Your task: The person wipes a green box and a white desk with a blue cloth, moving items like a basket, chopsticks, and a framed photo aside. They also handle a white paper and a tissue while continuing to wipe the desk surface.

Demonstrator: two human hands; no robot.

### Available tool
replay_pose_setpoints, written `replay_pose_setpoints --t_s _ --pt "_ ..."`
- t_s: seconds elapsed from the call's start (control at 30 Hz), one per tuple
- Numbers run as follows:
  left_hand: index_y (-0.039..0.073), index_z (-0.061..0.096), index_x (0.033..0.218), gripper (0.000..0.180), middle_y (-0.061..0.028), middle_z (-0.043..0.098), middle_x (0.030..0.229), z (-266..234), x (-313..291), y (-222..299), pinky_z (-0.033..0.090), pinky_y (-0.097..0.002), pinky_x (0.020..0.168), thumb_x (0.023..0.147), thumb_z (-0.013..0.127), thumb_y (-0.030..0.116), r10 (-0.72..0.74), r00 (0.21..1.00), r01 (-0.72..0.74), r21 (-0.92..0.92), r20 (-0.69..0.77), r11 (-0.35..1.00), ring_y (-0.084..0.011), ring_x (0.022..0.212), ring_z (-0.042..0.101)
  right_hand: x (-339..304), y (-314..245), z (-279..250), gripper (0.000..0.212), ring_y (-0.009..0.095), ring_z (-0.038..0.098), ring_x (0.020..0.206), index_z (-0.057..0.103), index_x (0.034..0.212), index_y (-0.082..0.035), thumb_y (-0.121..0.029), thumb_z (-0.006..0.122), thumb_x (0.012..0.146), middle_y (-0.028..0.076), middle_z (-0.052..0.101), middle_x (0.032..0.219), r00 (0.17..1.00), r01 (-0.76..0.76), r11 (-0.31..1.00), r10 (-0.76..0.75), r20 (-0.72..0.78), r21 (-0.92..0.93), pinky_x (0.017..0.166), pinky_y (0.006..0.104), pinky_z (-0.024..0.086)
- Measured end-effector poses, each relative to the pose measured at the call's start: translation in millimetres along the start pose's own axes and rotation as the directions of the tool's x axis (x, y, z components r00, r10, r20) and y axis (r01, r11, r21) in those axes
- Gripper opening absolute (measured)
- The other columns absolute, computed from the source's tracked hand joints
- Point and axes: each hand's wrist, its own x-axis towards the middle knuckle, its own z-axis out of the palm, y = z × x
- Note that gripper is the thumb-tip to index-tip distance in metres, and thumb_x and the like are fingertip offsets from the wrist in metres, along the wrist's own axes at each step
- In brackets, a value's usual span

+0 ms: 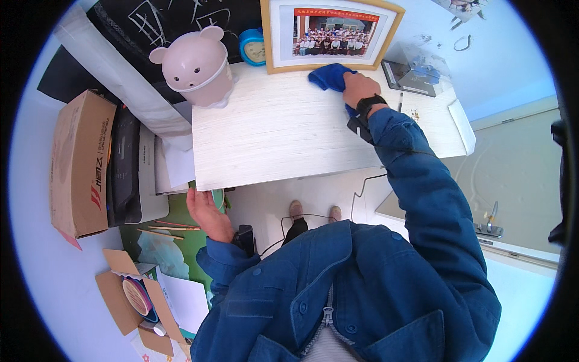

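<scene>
My right hand [360, 89] is closed on a bright blue cloth [329, 76] and presses it to the white desk top [271, 139]. Part of the cloth spreads out left of the knuckles, just below a wooden picture frame [335, 65] standing at the back. Near the desk's front left corner is my left hand [208, 214], its fingers stretched out and nothing seen in it. Its fingertips come close to the desk edge; whether they touch cannot be told. Right of my right wrist lie a pen [401, 101] and some small brown crumbs [415, 114].
A pink bear-shaped bin [196, 69] and a blue clock [252, 47] stand at the back left. A dark flat case [410, 78] lies back right. Left are a cardboard box [81, 163], a black-and-white printer [129, 169] and an open carton [117, 295]. A cable [360, 192] trails below.
</scene>
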Motion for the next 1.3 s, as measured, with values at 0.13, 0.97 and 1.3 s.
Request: replay_pose_setpoints --t_s 0.13,0.97,1.3 --pt "-0.006 0.028 0.136 0.051 -0.0188 0.050 0.124 0 0 -3 0.040 -0.0365 0.103 0.094 0.049 0.014 -0.004 1.000 0.004 0.019 -0.018 1.000 -0.0263 0.117 0.050 -17 -16 -6 0.027 0.031 0.066 0.095 0.065 0.111 -0.012 -0.015 0.059 0.084 0.011 0.068 0.103 0.977 0.147 0.986 -0.133 -0.169 0.076 0.078 0.0422 0.054" --pt "-0.003 0.039 0.136 0.046 -0.0166 0.044 0.136 29 -21 -3 0.032 -0.0345 0.106 0.093 0.049 0.008 0.341 0.940 -0.316 0.378 0.003 0.870 -0.0244 0.123 0.045 -62 -77 32 0.031 0.031 0.063 0.094 0.064 0.108 -0.017 -0.007 0.054 0.080 0.009 0.063 0.107 0.908 0.399 0.896 -0.357 -0.220 0.193 0.076 0.0439 0.053" --pt "-0.003 0.038 0.138 0.050 -0.0192 0.041 0.141 65 -35 -15 0.026 -0.0391 0.113 0.089 0.052 0.000 0.246 0.922 -0.358 0.420 0.299 0.834 -0.0289 0.132 0.038 -68 4 19 0.027 0.032 0.064 0.095 0.066 0.102 -0.008 -0.007 0.062 0.076 0.013 0.065 0.104 0.983 0.136 0.977 -0.111 -0.149 0.166 0.077 0.0424 0.053"
